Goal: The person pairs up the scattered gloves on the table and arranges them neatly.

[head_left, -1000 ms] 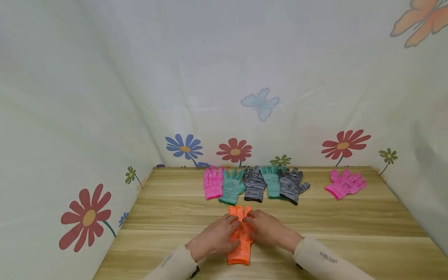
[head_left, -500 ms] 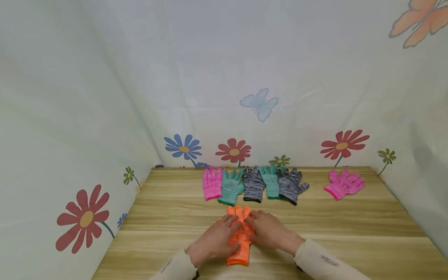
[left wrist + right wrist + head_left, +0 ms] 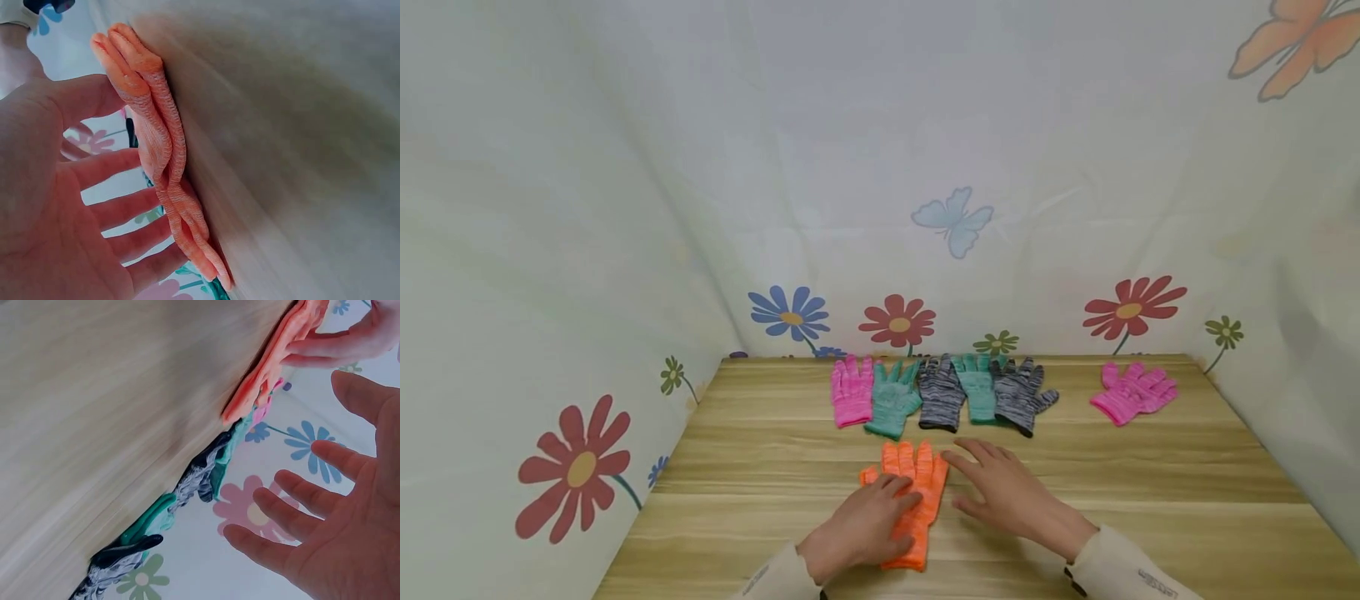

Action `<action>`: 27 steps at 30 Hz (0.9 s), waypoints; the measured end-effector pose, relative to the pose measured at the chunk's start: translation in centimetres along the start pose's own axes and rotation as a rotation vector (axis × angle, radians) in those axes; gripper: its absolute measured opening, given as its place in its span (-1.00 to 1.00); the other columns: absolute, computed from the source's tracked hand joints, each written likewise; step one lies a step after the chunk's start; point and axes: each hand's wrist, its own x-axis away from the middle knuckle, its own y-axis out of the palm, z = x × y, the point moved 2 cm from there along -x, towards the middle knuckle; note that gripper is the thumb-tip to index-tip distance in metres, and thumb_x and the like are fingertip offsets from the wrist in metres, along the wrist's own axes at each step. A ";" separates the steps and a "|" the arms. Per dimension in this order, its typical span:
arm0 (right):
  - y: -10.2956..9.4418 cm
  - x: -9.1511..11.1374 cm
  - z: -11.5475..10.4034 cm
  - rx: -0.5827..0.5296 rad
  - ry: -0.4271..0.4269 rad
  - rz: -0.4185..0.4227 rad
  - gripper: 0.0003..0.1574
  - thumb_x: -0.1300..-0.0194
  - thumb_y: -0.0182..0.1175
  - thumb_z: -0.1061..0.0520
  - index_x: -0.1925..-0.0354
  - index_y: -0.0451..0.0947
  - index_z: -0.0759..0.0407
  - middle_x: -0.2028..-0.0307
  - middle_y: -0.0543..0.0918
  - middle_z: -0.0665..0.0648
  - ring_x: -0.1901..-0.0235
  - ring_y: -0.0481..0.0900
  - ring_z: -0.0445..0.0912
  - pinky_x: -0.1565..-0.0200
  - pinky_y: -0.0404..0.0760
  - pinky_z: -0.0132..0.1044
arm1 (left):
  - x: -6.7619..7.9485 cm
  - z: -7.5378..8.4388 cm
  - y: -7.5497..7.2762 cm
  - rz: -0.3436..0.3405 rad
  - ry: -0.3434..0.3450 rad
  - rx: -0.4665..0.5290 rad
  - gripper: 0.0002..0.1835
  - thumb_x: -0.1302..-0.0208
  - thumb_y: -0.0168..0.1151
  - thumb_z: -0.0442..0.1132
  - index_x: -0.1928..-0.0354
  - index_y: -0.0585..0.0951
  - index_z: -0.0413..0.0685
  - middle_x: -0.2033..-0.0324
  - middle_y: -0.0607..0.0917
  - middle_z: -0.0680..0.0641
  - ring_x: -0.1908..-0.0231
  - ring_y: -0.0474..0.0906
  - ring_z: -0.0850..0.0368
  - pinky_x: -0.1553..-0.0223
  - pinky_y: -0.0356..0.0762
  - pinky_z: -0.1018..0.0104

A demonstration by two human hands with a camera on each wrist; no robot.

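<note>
An orange knit glove lies on the wooden table, its fingers pointing away and its cuff toward me. In the left wrist view, the orange knit shows two layers, one on top of the other. My left hand rests on the glove with its fingers spread over the palm area. Off the glove's right side, my right hand hovers with fingers extended and nothing in it. The right wrist view shows that palm bare and apart from the orange fabric.
Along the back edge lies a row: a pink glove, a green glove, a grey glove, another green glove and another grey glove. A separate pink glove lies at right. Flowered curtain surrounds the table.
My right hand has lifted away from the orange glove and moved right. The left hand stays on it. More of the glove's fingers and right side show now.
</note>
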 end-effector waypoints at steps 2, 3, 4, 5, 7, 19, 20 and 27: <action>-0.1 0.3 0.1 0.012 -0.003 0.008 -0.21 -0.34 0.20 -0.24 -0.44 0.25 -0.18 -0.42 0.31 0.16 -0.37 0.31 0.18 -0.27 0.31 0.31 | 0.4 -0.1 0.1 -0.004 -0.014 0.001 -0.44 -0.22 0.26 0.12 -0.28 0.50 0.26 -0.29 0.48 -0.01 -0.26 0.40 -0.02 -0.10 0.56 0.08; -0.2 0.5 0.2 0.016 -0.007 0.011 -0.22 -0.34 0.20 -0.24 -0.44 0.25 -0.16 -0.42 0.31 0.17 -0.37 0.31 0.18 -0.27 0.31 0.30 | 0.7 -0.2 0.1 -0.013 -0.026 0.005 -0.45 -0.23 0.25 0.12 -0.27 0.50 0.28 -0.29 0.48 0.00 -0.26 0.40 -0.01 -0.10 0.56 0.07; -0.3 0.6 0.2 0.022 -0.009 0.014 -0.22 -0.34 0.20 -0.23 -0.44 0.26 -0.16 -0.41 0.32 0.17 -0.37 0.31 0.17 -0.28 0.31 0.29 | 0.9 -0.2 0.0 -0.020 -0.036 0.009 -0.46 -0.23 0.25 0.12 -0.27 0.51 0.30 -0.29 0.47 0.00 -0.26 0.39 -0.01 -0.10 0.55 0.05; -0.3 0.7 0.3 0.027 -0.011 0.017 -0.22 -0.34 0.20 -0.23 -0.44 0.26 -0.15 -0.41 0.32 0.17 -0.37 0.31 0.17 -0.28 0.31 0.28 | 1.2 -0.3 0.0 -0.023 -0.045 0.009 -0.47 -0.23 0.25 0.12 -0.26 0.52 0.31 -0.29 0.47 0.01 -0.26 0.39 -0.02 -0.10 0.55 0.04; -0.4 1.0 0.4 0.033 -0.011 0.017 -0.24 -0.34 0.20 -0.22 -0.43 0.28 -0.13 -0.40 0.33 0.17 -0.37 0.32 0.16 -0.28 0.32 0.27 | 1.7 -0.4 -0.2 -0.018 -0.055 0.006 -0.49 -0.23 0.25 0.10 -0.23 0.54 0.30 -0.29 0.47 0.00 -0.25 0.39 -0.02 -0.11 0.54 0.03; -0.7 2.4 1.3 0.046 -0.045 0.049 -0.24 -0.32 0.23 -0.19 -0.41 0.31 -0.12 -0.39 0.34 0.18 -0.35 0.34 0.17 -0.24 0.35 0.30 | 3.7 -2.3 0.2 -0.003 -0.112 0.059 -0.49 -0.20 0.25 0.03 -0.23 0.54 0.29 -0.28 0.49 -0.01 -0.25 0.38 -0.02 -0.12 0.51 -0.05; -0.7 2.4 1.3 0.045 -0.044 0.053 -0.24 -0.32 0.24 -0.19 -0.41 0.31 -0.12 -0.40 0.33 0.18 -0.36 0.32 0.18 -0.24 0.33 0.32 | 3.9 -2.5 0.2 -0.001 -0.120 0.068 -0.49 -0.19 0.25 0.02 -0.23 0.54 0.29 -0.28 0.48 -0.01 -0.25 0.38 -0.02 -0.13 0.51 -0.05; -0.7 2.8 1.9 0.080 -0.032 0.099 -0.18 -0.25 0.28 -0.24 -0.41 0.32 -0.11 -0.45 0.27 0.14 -0.43 0.19 0.24 -0.26 0.25 0.40 | 5.1 -4.0 0.1 -0.010 -0.180 0.110 -0.48 -0.22 0.26 0.02 -0.26 0.53 0.26 -0.31 0.48 -0.03 -0.29 0.39 -0.08 -0.19 0.47 -0.10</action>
